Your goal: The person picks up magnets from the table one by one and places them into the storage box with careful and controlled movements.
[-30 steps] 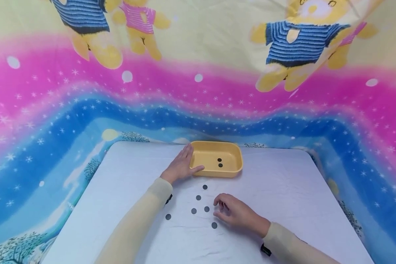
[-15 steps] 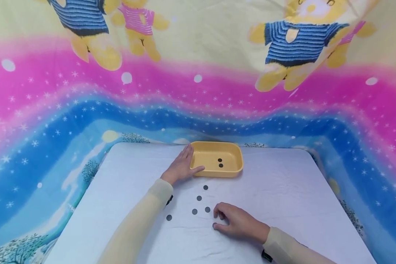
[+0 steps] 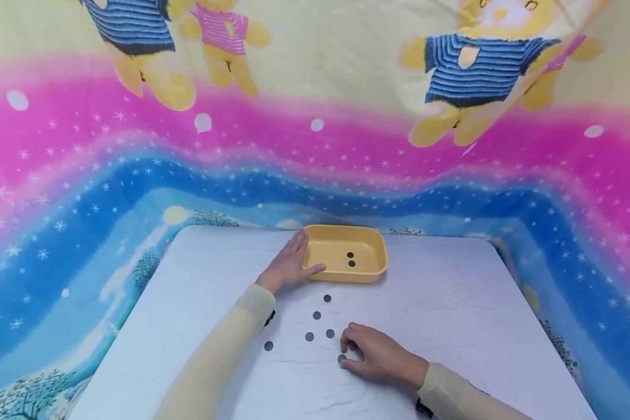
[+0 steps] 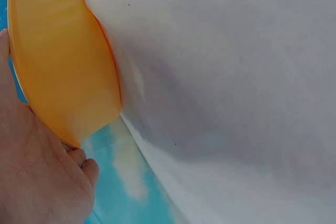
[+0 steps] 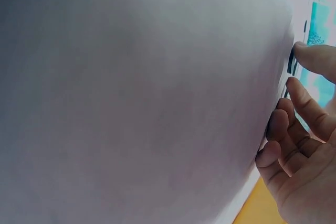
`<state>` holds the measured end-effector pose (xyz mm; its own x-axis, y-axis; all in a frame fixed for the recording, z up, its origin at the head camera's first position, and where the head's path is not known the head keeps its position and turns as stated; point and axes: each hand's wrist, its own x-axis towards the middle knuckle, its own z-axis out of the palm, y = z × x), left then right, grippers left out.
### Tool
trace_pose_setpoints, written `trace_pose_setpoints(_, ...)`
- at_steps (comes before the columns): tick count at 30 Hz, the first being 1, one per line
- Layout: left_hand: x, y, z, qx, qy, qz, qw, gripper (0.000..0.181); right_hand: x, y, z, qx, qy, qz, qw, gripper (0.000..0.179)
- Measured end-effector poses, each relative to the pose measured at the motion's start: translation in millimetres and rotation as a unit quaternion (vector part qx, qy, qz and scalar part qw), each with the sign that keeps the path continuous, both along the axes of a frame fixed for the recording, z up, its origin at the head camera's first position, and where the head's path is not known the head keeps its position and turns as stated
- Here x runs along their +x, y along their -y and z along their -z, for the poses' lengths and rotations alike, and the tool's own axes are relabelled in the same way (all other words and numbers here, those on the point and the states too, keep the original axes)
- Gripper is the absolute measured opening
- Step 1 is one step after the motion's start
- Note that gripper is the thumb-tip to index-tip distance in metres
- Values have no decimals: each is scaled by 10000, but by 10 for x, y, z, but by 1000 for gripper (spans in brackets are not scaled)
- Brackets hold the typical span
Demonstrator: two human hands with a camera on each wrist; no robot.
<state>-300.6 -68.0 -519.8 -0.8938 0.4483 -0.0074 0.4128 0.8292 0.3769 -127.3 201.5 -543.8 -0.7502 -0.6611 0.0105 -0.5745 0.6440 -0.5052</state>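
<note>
A shallow yellow plastic tray (image 3: 370,271) stands at the back of the white table, with two dark discs (image 3: 351,259) lying inside. My left hand (image 3: 286,265) holds the tray's left end, its thumb along the front rim and fingers around the left side. My right hand (image 3: 380,353) is low over the table in front, thumb and index fingertips on either side of a dark round disc (image 3: 342,359). In the right wrist view, the thumb (image 5: 315,59) touches one edge of that disc, while the other fingers are bent beside the table surface.
Several more dark discs lie scattered on the white cloth (image 3: 441,303), among them one disc (image 3: 328,298) near the tray and another disc (image 3: 269,346) off by the left forearm. Patterned fabric (image 3: 315,157) with printed bears hangs behind and around the table.
My right hand has moved slightly down and toward me, bringing thumb and index finger to the nearest disc. The left hand stays on the tray, and both discs inside lie as before.
</note>
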Motion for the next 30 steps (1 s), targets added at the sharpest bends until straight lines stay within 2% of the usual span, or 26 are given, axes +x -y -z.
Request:
trace_pose_setpoints(10,11,0,13,26,-6,-26,10000,115,-7,-4,42,34,41,1,10000,21)
trace_pose_setpoints(17,24,-3,-1,42,-54,3,10000,115,6,9,12,104,123,0,9999,22)
trace_pose_setpoints(30,14,-14,5,105,24,-71,9999,113,45,37,-7,-296,564,-222,9977,27)
